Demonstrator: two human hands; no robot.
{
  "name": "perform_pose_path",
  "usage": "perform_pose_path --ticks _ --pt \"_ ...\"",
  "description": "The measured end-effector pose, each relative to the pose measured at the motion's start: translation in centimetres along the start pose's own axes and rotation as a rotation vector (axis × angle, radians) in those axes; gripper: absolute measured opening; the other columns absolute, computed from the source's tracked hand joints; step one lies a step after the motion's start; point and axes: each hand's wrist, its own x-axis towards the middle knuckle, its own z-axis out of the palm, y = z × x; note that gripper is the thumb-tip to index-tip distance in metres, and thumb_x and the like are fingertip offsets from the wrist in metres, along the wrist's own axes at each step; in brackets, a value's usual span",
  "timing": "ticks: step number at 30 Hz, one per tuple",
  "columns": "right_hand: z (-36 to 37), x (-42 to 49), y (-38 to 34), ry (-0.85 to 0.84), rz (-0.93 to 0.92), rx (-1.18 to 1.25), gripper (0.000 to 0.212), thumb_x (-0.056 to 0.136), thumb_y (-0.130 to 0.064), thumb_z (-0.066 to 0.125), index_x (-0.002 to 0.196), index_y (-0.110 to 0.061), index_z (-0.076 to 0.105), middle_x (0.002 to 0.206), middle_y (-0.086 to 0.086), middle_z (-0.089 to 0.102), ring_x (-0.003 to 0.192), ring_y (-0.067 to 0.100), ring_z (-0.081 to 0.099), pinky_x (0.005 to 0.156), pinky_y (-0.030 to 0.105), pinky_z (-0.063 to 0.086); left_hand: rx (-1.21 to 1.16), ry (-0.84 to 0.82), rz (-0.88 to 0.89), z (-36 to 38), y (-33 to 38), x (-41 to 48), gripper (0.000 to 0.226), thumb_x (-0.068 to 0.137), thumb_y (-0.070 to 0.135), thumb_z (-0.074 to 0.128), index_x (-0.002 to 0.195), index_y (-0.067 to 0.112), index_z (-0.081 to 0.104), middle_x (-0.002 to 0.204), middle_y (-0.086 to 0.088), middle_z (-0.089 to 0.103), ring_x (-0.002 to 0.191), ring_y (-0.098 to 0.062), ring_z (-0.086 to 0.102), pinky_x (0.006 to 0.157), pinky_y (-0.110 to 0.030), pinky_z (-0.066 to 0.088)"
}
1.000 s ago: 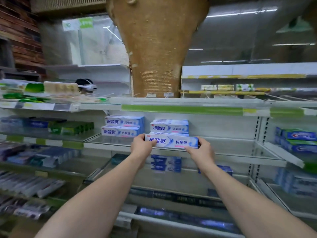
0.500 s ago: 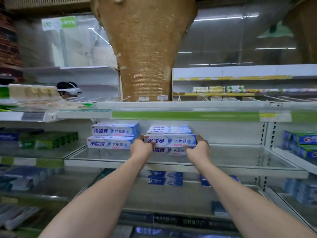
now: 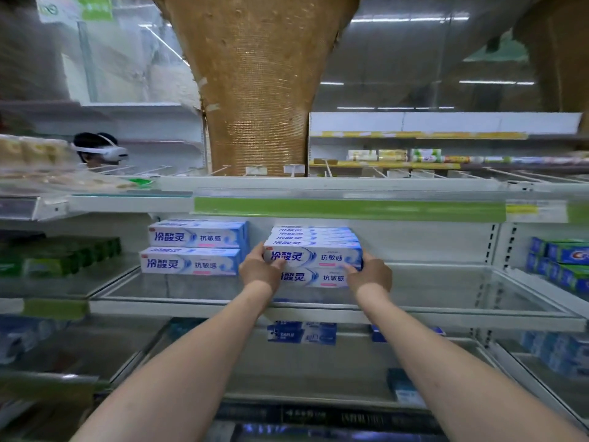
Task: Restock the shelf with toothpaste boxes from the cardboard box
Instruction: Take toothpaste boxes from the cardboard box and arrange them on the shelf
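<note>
White-blue toothpaste box pinched at both ends by left hand and right hand, sitting on the stack on the shelf. Placing step. Next: let go, square it up.

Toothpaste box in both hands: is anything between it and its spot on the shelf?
Nothing visible. The left hand and right hand hold the toothpaste box right above the lower box, seemingly resting on it, on the shelf.
</note>
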Motion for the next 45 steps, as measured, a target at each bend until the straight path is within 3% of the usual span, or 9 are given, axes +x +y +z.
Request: perform_pose_path --ticks 3,9,15,17,19,22,28,34,45 --pt "0.4 0.2 0.3 0.014 0.053 0.039 0.021 0.095 -0.023 0.064 0.112 -0.014 0.071 0.11 0.012 0.073 0.102 0.031 0.066 0.073 0.024 0.037 0.028 -0.002 0.018 0.2 -0.5 0.1 0.026 0.089 0.026 0.075 0.113 0.019 0.069 0.106 -0.004 0.069 0.111 -0.028 0.06 0.102 -0.038 0.047" --pt "0.5 -0.3 -0.1 0.006 0.067 -0.005 0.023 0.099 -0.016 0.051 0.116 -0.017 0.066 0.114 0.015 0.069 0.105 0.035 0.063 0.081 0.029 0.045 0.161 -0.024 0.032 0.2 0.1 -0.3 0.034 0.098 0.03 0.064 0.127 0.013 0.058 0.121 -0.012 0.061 0.11 -0.026 0.052 0.099 -0.033 0.04" --pt "-0.2 -1.2 -0.8 -0.1 0.067 0.006 0.034 0.091 -0.006 0.047 0.121 -0.016 0.058 0.114 0.012 0.068 0.099 0.032 0.063 0.08 0.029 0.046 0.182 -0.089 0.027 -0.2 0.3 -0.8 0.031 0.097 0.033 0.064 0.119 0.014 0.053 0.12 -0.013 0.062 0.103 -0.024 0.054 0.095 -0.033 0.043" --pt "-0.7 -1.6 -0.8 -0.124 0.071 0.026 0.034 0.088 -0.006 0.05 0.12 -0.017 0.057 0.113 0.01 0.068 0.088 0.027 0.06 0.075 0.027 0.045 0.192 -0.126 0.031 -0.8 0.6 -1.1 0.043 0.097 0.034 0.065 0.131 0.014 0.049 0.128 -0.011 0.061 0.11 -0.024 0.054 0.097 -0.034 0.042" --pt "-1.5 -2.1 -0.7 -0.133 0.062 0.023 0.034 0.088 -0.011 0.056 0.122 -0.015 0.054 0.112 0.01 0.068 0.083 0.026 0.057 0.072 0.025 0.042 0.184 -0.135 0.023 -1.5 0.9 -1.4 0.069 0.097 0.034 0.066 0.153 0.012 0.032 0.142 -0.008 0.056 0.129 -0.027 0.052 0.105 -0.033 0.04" --pt "-2.5 -3.4 -0.4 -0.123 -0.001 0.003 0.039 0.088 -0.018 0.061 0.126 -0.015 0.05 0.114 0.01 0.065 0.097 0.031 0.062 0.076 0.027 0.044 0.187 -0.11 0.045 -2.5 0.8 -2.2 0.09 0.093 0.039 0.069 0.162 0.02 0.015 0.155 -0.008 0.046 0.141 -0.03 0.043 0.115 -0.04 0.039" --pt "-4.1 -6.0 0.6 -0.15 -0.122 -0.062 0.028 0.081 -0.016 0.058 0.109 -0.019 0.057 0.11 0.013 0.066 0.105 0.035 0.059 0.084 0.034 0.048 0.5 -0.054 0.211 -5.1 0.2 -5.7 0.078 0.097 0.047 0.057 0.161 0.023 0.018 0.167 -0.007 0.022 0.154 -0.031 0.014 0.12 -0.047 0.027" --pt "-3.2 -9.6 1.9 -0.187 -0.328 -0.259 0.064 0.081 -0.031 0.056 0.141 -0.012 0.046 0.139 0.013 0.051 0.126 0.034 0.045 0.108 0.041 0.039 0.663 0.006 0.281 -8.2 -1.8 -11.0 0.073 0.097 0.05 0.052 0.158 0.021 0.025 0.167 -0.011 0.019 0.154 -0.031 0.012 0.124 -0.048 0.018" --pt "4.9 -22.0 -0.3 -0.504 -0.547 -0.24 0.07 0.094 -0.033 0.06 0.155 -0.018 0.029 0.162 0.005 0.025 0.151 0.025 0.017 0.123 0.037 0.017 0.981 0.026 0.083 -20.3 -10.1 -20.3 0.072 0.098 0.053 0.048 0.159 0.026 0.02 0.169 -0.007 0.012 0.155 -0.031 0.003 0.123 -0.05 0.014"
